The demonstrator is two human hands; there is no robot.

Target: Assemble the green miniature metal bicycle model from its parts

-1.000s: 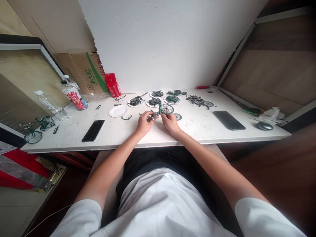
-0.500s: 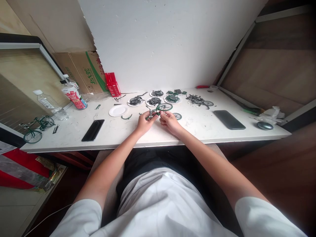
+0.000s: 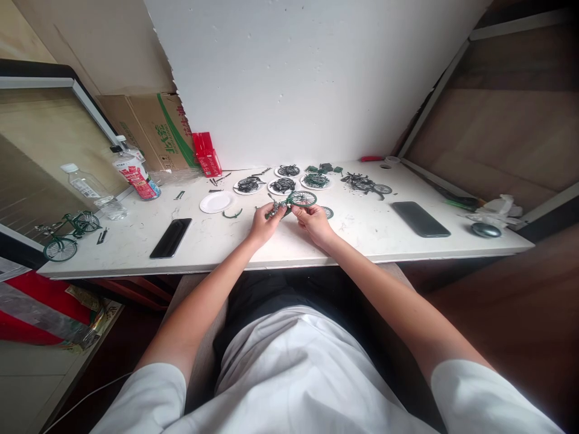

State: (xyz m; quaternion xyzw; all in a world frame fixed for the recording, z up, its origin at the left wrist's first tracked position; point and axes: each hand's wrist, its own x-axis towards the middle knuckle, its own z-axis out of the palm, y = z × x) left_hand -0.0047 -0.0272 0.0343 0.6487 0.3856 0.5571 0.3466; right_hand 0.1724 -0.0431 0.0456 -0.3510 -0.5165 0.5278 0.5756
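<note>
Bicycle (image 3: 288,209) in left hand (image 3: 266,222), wheel (image 3: 302,199) pointing right, long axis sideways

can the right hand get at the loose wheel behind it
Probably yes: the loose wheel lies just past the right hand, partly hidden by it, nothing seen between, though that hand looks busy at the held bike.

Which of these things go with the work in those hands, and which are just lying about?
Seemingly part of the work:
green bicycle piece, held by left hand and right hand
loose wheel
curved green piece
green parts
dark parts

Seemingly just lying about:
black phone
labelled bottle
red box
</note>
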